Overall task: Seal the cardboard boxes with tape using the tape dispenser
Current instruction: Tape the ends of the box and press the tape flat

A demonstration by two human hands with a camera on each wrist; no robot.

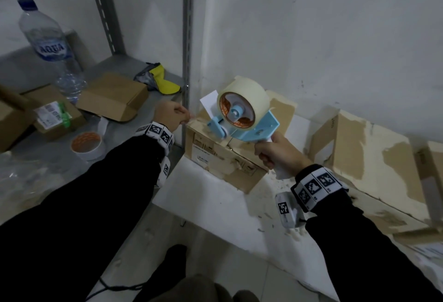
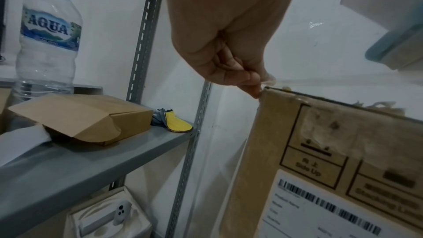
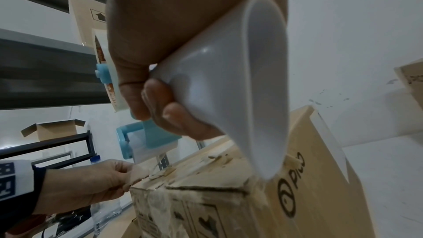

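Observation:
A brown cardboard box (image 1: 223, 158) with old tape scraps stands on a white ledge against the wall. Over its top my right hand (image 1: 268, 153) grips the white handle (image 3: 228, 88) of a blue tape dispenser (image 1: 242, 114) carrying a cream tape roll (image 1: 244, 95). The dispenser is tilted, its front end low toward the box's left top edge. My left hand (image 1: 185, 116) pinches the free end of the clear tape (image 2: 270, 79) at the box's top left corner (image 2: 266, 90), fingers curled. In the right wrist view my left hand (image 3: 129, 178) sits at the box (image 3: 228, 196) edge, just under the dispenser's blue front (image 3: 146, 138).
A grey metal shelf (image 1: 134, 129) to the left holds a water bottle (image 1: 45, 38), small cardboard boxes (image 1: 112, 96), a spare tape roll (image 1: 87, 144) and a yellow item (image 1: 165, 81). Its upright post (image 1: 188, 38) stands beside my left hand. More taped boxes (image 1: 366, 153) line the wall at right.

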